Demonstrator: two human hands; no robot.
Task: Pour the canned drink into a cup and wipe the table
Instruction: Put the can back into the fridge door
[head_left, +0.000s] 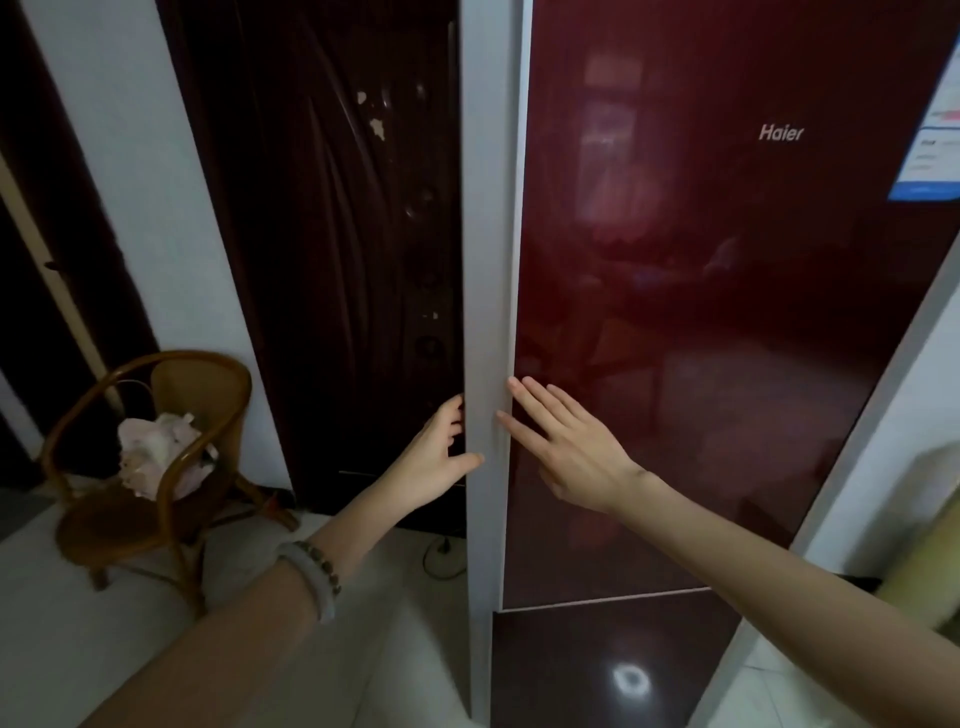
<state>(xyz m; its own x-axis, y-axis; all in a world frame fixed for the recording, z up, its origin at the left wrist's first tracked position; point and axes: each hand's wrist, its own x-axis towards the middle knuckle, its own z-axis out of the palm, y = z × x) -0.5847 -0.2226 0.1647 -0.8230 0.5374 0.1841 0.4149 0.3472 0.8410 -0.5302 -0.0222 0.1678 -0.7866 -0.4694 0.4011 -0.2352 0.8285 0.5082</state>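
Observation:
A tall dark red fridge with a glossy door fills the right half of the head view. My left hand curls around the grey left edge of the fridge door, fingers behind it and thumb on its front. My right hand lies flat with fingers spread on the red door front, just right of that edge. No can, cup or table is in view.
A wicker chair with a pale pink bundle on its seat stands at the left. A dark wooden door is behind the fridge's edge. A black cable lies on the pale tiled floor. A lower fridge door sits below.

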